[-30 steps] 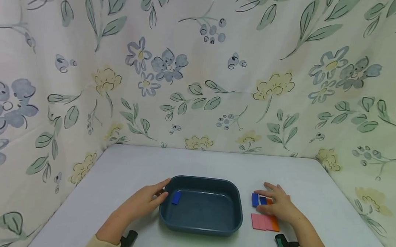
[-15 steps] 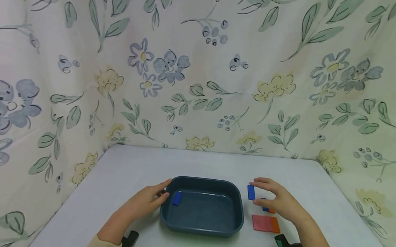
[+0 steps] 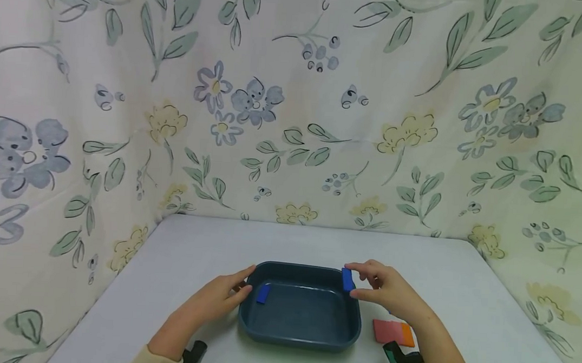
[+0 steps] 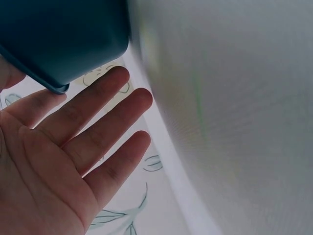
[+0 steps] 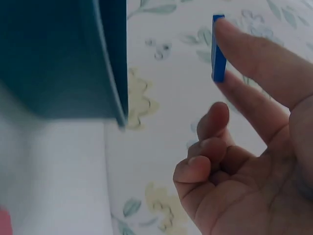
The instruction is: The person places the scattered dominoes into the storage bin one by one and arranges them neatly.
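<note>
A small flat blue tile [image 3: 347,280] is pinched by its ends between the thumb and index finger of my right hand [image 3: 393,291]. It hangs over the far right corner of the dark teal tray [image 3: 298,341]. In the right wrist view the tile [image 5: 218,49] shows edge-on, the other fingers curled below it. A second blue tile [image 3: 263,293] lies inside the tray at the left. My left hand [image 3: 215,300] touches the tray's left rim with thumb and index finger. Its other fingers [image 4: 105,127] are extended in the left wrist view.
Right of the tray, pink tiles [image 3: 387,331] and an orange tile [image 3: 408,335] lie on the white table [image 3: 210,243]. My right hand hides most of what lies just behind them. A floral curtain [image 3: 293,122] encloses the table at back and sides.
My right hand has lifted the blue tile from the group on the right and carried it left to the tray's far right corner. The left hand stays at the rim.
</note>
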`<state>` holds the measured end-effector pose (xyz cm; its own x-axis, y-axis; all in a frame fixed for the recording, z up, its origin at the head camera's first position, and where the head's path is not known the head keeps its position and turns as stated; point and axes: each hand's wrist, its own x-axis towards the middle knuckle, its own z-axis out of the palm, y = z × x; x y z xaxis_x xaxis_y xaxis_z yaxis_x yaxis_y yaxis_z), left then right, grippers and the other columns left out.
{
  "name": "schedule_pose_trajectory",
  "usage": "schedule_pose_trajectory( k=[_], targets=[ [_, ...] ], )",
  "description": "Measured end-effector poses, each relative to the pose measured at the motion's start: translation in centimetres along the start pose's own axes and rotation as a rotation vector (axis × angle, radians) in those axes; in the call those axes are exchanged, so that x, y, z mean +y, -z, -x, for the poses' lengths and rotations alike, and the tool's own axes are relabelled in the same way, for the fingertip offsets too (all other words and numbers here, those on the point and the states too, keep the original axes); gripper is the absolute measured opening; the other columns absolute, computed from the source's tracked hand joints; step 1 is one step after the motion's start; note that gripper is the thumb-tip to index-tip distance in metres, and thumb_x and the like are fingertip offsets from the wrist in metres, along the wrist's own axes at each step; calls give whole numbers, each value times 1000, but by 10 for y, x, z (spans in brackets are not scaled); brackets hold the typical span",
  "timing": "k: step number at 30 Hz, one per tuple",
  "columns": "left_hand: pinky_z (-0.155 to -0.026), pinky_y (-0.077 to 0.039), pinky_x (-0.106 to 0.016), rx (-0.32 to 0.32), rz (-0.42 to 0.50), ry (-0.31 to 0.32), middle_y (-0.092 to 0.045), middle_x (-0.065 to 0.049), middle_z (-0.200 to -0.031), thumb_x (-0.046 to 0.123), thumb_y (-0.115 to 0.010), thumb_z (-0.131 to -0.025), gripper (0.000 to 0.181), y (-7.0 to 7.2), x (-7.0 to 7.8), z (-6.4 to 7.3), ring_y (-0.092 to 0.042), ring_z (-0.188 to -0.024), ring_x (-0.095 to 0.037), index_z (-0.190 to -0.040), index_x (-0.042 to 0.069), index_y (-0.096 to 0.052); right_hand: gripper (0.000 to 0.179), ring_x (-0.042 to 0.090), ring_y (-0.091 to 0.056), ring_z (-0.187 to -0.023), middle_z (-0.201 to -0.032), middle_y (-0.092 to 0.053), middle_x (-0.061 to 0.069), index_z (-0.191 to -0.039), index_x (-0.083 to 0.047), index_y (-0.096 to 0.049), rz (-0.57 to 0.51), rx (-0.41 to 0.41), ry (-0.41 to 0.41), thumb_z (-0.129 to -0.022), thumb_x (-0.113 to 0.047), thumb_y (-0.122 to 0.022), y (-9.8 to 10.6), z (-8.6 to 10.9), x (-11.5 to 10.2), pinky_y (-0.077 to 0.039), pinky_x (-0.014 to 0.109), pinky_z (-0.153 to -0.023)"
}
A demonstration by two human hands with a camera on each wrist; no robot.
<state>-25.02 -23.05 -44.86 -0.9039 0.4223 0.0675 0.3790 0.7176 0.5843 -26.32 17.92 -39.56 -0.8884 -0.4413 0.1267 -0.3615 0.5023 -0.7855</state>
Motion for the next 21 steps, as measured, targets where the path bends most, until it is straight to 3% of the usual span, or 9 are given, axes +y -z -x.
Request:
schedule_pose_trajectory(
  k=[5, 12, 18, 21],
  targets=[
    [-85, -52, -43, 3, -11, 9, -68, -1, -118, 39, -50, -106, 57, -2, -2, 2, -64, -104, -17, -157, 18, -37, 48, 22, -44, -78, -89, -50, 8, -132, -14, -67, -65, -36, 16, -87, -22, -81, -33, -14, -15, -37, 26, -61],
    [-84, -52, -42, 5, -1, 12, -69, -3, -117, 40, -50, -106, 57, -2, 0, 2, -65, -103, -17, -157, 18, -37, 48, 14, -38, -68, -77, -39, 1, -131, -9, -68, -202, -132, -9, -86, -20, -82, -84, -30, -33, -33, 24, -57],
    [-83, -53, -41, 16, -6, -11, -69, -3, -116, 41, -49, -107, 57, -1, 1, 2, -65, -102, -16, -157, 16, -38, 51, 14, -30, -59, -66, -32, -2, -130, 0, -66, -328, -96, -122, -84, -14, -83, -115, -43, -42, -27, 25, -51],
    [-84, -53, -41, 19, -8, -19, -69, -3, -117, 38, -49, -107, 56, 0, 0, 2, -65, -102, -16, -157, 15, -37, 52, 13, -31, -56, -62, -34, -4, -129, 3, -65, -332, -47, -191, -82, -11, -83, -128, -50, -44, -26, 25, -50]
  ],
)
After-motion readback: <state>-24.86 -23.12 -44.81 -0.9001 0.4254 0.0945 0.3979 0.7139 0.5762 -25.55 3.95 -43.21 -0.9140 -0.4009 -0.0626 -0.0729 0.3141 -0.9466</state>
